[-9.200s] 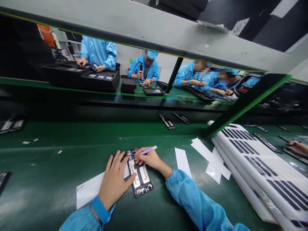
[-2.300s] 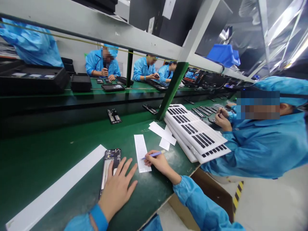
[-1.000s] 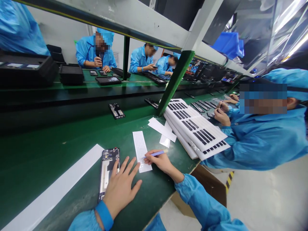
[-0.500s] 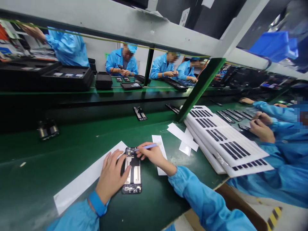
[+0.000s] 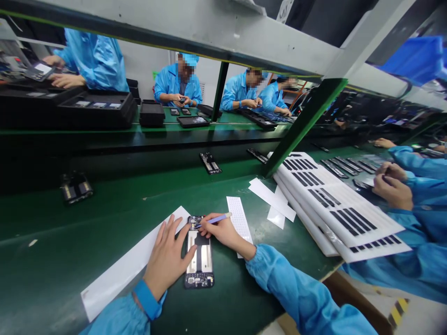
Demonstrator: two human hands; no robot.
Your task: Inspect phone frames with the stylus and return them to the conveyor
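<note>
An opened phone [image 5: 199,253] lies upright on the green bench in front of me, its inner boards and pale battery area showing. My left hand [image 5: 168,258] rests along its left edge with fingers spread, thumb reaching over the phone's side. In a pinch, my right hand [image 5: 223,232] holds a slim purple pen-like tool [image 5: 218,218]. The tool's tip is at the upper part of the phone; what it touches is too small to make out. Partly under my left hand runs a long white strip [image 5: 115,284]. A white sheet of small stickers [image 5: 239,214] lies beneath my right wrist.
Stacked white sheets with black strips [image 5: 335,200] stand at the right, by a slanted green post [image 5: 307,125]. Loose white papers [image 5: 274,200] lie before them. Other opened phones [image 5: 210,163] sit farther back. A co-worker's hands [image 5: 393,186] work at the right; several people sit opposite.
The view has shifted slightly, moving the bench things rightward. The purple tool now slants more steeply, its tip still at the phone's upper part. My left hand stays at the phone's edge.
</note>
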